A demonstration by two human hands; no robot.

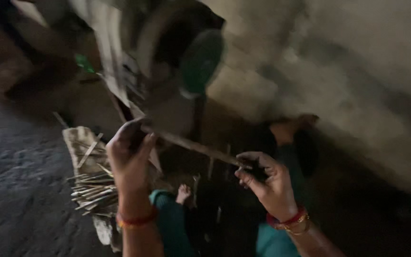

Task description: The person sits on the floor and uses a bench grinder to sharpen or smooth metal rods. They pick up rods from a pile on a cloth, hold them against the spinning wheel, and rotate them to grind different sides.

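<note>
Two hands, one thin stick

Both hands grip the same long thin stick [193, 146], which slants from upper left down to lower right between them. The left hand [130, 154] has its fingers curled shut over the stick's upper end, thumb side toward the camera. The right hand [265, 183] pinches the lower end between thumb and bent fingers, the tip hidden in the dim blur. A pile of short splints [93, 190] lies on a board just left of the left wrist. Red bangles [288, 221] ring the right wrist.
</note>
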